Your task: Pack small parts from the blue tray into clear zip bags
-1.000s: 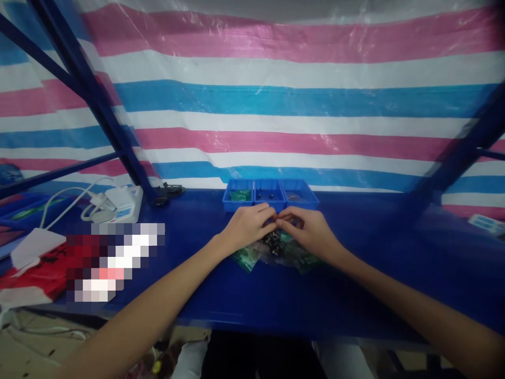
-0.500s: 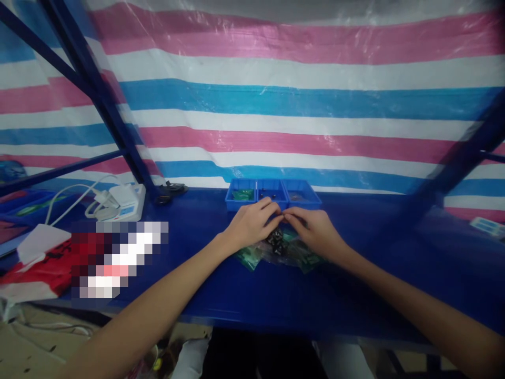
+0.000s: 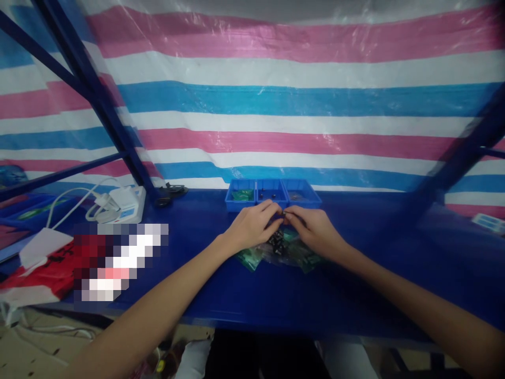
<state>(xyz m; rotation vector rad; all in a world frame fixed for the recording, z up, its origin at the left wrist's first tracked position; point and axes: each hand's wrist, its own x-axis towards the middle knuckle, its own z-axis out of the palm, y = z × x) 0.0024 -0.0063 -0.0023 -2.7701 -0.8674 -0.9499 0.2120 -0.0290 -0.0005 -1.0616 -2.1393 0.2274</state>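
left hand, right hand still pinched over black parts.

striped tarp wall, blue table, dark blue frame

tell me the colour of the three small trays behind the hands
Blue, all three trays; the head view shows it best.

Whatever sits between the fingertips of the left hand and right hand is way too tiny to make out. The hands cover part of the black bits and green bags. The contents of the blue trays are just specks. A pixelated patch blocks stuff on the left, and a pale thing gets chopped by the right edge.
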